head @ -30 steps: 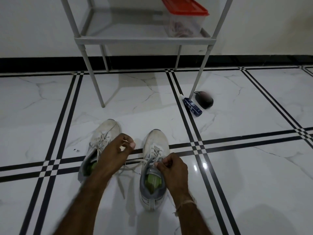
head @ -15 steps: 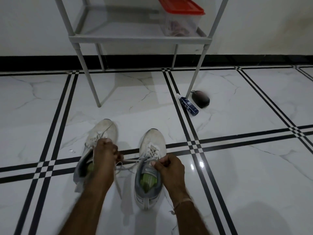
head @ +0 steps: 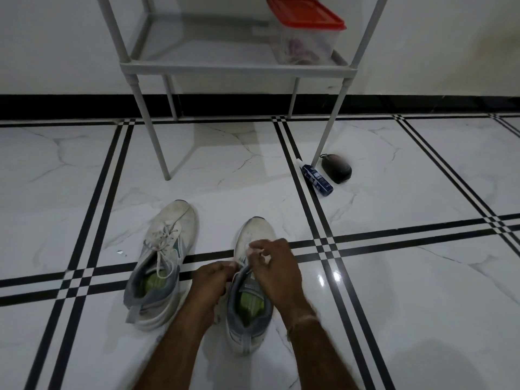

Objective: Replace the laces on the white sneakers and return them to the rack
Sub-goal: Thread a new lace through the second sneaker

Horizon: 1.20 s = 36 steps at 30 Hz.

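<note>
Lacing the white-and-grey mesh sneaker (head: 257, 230) at lower centre.
The left hand (head: 211, 281) and right hand (head: 277, 267) are each pinching the white lace (head: 239, 265) over its tongue, likely drawing it snug. Its laced twin (head: 166, 249) is lying beside it on the glossy black-striped marble floor (head: 408, 291), below the grey metal rack (head: 239, 69).

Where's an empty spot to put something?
The floor right of the right sneaker, nearer than the blue bottle, is bare. So is the floor under the rack and its shelf left of the red-lidded box. It's crowded where the left hand and right hand pinch laces, beside the left sneaker.
</note>
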Tool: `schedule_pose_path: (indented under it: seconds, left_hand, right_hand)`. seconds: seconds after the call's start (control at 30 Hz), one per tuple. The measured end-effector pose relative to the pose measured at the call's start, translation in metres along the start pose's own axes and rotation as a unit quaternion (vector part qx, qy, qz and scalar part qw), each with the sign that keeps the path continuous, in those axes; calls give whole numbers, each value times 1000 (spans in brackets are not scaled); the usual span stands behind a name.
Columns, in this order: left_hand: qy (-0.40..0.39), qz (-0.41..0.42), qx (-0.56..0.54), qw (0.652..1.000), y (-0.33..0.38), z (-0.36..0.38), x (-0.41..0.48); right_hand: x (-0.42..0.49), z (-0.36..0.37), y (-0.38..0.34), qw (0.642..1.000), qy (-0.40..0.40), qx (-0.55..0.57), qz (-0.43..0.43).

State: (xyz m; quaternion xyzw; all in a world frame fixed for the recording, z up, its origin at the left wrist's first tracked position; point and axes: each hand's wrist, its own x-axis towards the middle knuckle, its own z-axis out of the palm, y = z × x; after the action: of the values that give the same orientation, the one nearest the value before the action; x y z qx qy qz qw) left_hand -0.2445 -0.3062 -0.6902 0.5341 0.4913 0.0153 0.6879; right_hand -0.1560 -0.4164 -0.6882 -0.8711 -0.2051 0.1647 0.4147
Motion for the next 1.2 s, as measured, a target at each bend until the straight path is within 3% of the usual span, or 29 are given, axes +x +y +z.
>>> schedule_pose_path:
  seconds: [0.1, 0.23, 0.43, 0.53, 0.73, 0.93, 1.1, 1.2]
  left_hand:
    - [-20, 37, -58, 997, -3, 0, 0]
    - [-28, 123, 32, 992, -15, -8, 2]
    - [-45, 190, 134, 972, -22, -14, 2]
    - [-23, 216, 149, 965, -20, -15, 8]
    - [-3, 139, 77, 987, -28, -6, 9]
    - [-47, 48, -88, 994, -24, -11, -2]
    - [-29, 65, 5, 997, -11, -2, -5]
    - [-53, 70, -73, 993, -1, 9, -10]
  right_hand:
    - [18, 3, -8, 985, -130, -114, 23]
    - [19, 16, 4, 994, -82, -72, 20]
    - [5, 14, 20, 993, -17, 108, 55]
    - [-7, 3, 24, 995, -4, 68, 73]
    - [-16, -7, 30, 990, -38, 88, 104]
    - [-18, -8, 34, 989, -24, 105, 106]
    - [-16, -1, 29, 994, -3, 77, 79]
    - [-14, 8, 22, 997, -13, 69, 39]
